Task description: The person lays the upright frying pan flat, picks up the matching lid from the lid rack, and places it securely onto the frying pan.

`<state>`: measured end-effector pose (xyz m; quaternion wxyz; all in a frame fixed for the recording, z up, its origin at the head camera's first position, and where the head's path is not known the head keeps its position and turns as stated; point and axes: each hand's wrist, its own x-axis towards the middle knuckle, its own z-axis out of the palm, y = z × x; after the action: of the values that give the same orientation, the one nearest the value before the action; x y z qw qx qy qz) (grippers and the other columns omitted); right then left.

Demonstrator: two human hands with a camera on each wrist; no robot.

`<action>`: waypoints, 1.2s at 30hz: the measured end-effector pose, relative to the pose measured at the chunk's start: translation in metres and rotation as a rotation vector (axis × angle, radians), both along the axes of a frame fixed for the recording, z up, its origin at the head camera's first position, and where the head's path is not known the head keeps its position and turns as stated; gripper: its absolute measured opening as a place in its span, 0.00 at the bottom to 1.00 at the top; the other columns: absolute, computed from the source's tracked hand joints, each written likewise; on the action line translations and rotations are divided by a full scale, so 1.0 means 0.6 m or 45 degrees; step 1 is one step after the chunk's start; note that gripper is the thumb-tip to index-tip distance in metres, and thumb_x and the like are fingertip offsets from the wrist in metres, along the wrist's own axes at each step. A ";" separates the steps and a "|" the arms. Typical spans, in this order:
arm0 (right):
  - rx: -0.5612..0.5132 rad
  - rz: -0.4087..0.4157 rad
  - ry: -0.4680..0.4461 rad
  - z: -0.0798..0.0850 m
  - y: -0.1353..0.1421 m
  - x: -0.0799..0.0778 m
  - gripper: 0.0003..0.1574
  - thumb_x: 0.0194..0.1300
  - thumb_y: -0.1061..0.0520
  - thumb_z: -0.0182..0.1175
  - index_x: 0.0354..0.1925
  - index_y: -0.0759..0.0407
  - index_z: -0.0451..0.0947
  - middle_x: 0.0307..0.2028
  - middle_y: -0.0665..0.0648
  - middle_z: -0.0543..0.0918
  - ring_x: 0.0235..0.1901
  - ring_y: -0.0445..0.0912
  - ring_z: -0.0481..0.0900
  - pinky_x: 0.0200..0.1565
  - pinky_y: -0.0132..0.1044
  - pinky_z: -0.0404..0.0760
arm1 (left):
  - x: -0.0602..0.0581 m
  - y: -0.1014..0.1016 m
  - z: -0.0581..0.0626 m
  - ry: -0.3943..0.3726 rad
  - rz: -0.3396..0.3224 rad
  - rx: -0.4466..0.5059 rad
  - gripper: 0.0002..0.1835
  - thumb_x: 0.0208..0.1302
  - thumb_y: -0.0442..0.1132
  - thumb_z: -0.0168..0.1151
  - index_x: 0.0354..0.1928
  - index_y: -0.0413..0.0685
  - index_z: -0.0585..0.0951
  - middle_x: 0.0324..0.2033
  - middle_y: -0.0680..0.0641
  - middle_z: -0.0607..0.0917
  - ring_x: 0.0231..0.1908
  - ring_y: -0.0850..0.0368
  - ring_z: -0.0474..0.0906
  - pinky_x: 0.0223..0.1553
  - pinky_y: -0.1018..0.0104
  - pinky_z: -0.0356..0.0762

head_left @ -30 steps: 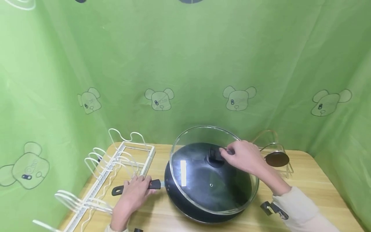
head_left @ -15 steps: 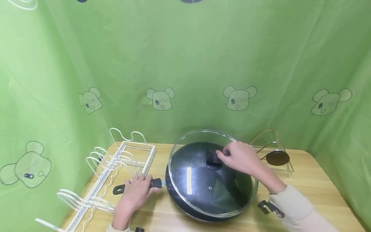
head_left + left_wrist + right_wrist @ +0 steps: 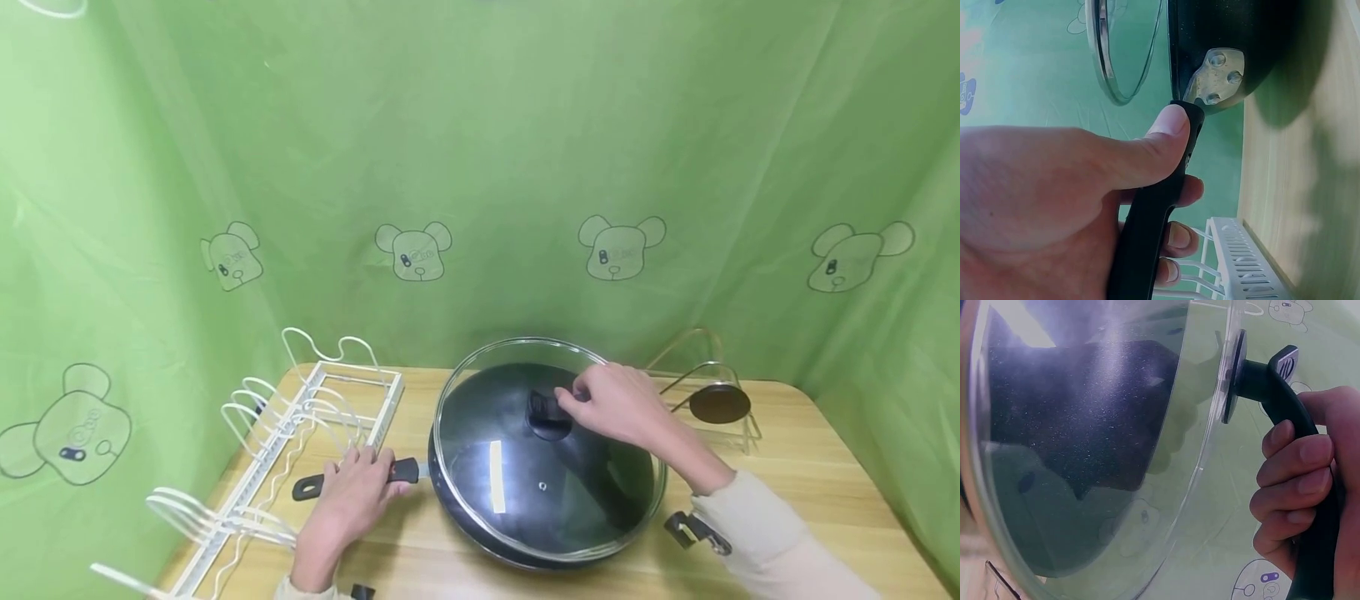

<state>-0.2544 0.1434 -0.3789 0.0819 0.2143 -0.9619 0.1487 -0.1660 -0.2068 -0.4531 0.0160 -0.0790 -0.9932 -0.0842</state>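
My left hand (image 3: 354, 493) holds the black handle (image 3: 405, 472) of a dark frying pan (image 3: 480, 546) that stands on the table. In the left wrist view the thumb (image 3: 1169, 128) lies along this handle, with the fingers curled beneath. My right hand (image 3: 618, 404) grips the black handle (image 3: 1316, 506) of a round glass lid (image 3: 495, 417), fingers wrapped round it in the right wrist view. The lid hovers over the pan. A gap shows between the lid's rim (image 3: 1107, 81) and the pan wall (image 3: 1266, 37) in the left wrist view. The pan's inside shows only through the glass.
A white wire rack (image 3: 247, 492) runs along the table's left side, close to my left hand. At the back right stands a metal wire stand (image 3: 705, 367) with a dark round disc (image 3: 720, 403). Green curtains (image 3: 495, 150) enclose the wooden table (image 3: 817, 492).
The lid has come slightly down and to the left over the pan, carried by my right hand. My left hand keeps its hold on the pan's handle, nearly unmoved.
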 end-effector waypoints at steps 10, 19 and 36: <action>0.020 -0.013 -0.050 -0.002 -0.004 -0.004 0.31 0.62 0.39 0.55 0.09 0.47 0.61 0.07 0.43 0.62 0.09 0.39 0.57 0.13 0.32 0.57 | -0.004 0.000 0.001 0.010 -0.010 -0.004 0.21 0.57 0.60 0.60 0.42 0.52 0.76 0.35 0.49 0.76 0.40 0.51 0.69 0.40 0.48 0.66; 0.018 -0.002 -0.127 -0.007 -0.010 -0.004 0.30 0.63 0.39 0.55 0.10 0.48 0.62 0.07 0.44 0.62 0.09 0.39 0.56 0.13 0.31 0.55 | -0.006 0.001 -0.001 0.020 -0.019 0.011 0.21 0.58 0.58 0.61 0.43 0.50 0.76 0.36 0.47 0.77 0.40 0.51 0.68 0.39 0.49 0.65; 0.017 0.031 -0.144 -0.022 -0.020 -0.005 0.30 0.63 0.40 0.56 0.09 0.48 0.63 0.07 0.43 0.62 0.08 0.38 0.56 0.12 0.30 0.55 | -0.004 -0.003 0.002 -0.037 0.011 0.015 0.22 0.58 0.59 0.60 0.45 0.50 0.76 0.41 0.44 0.78 0.44 0.48 0.70 0.43 0.46 0.66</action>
<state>-0.2577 0.1316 -0.3920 0.0243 0.2178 -0.9633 0.1551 -0.1687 -0.2085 -0.4519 0.0026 -0.0733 -0.9931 -0.0910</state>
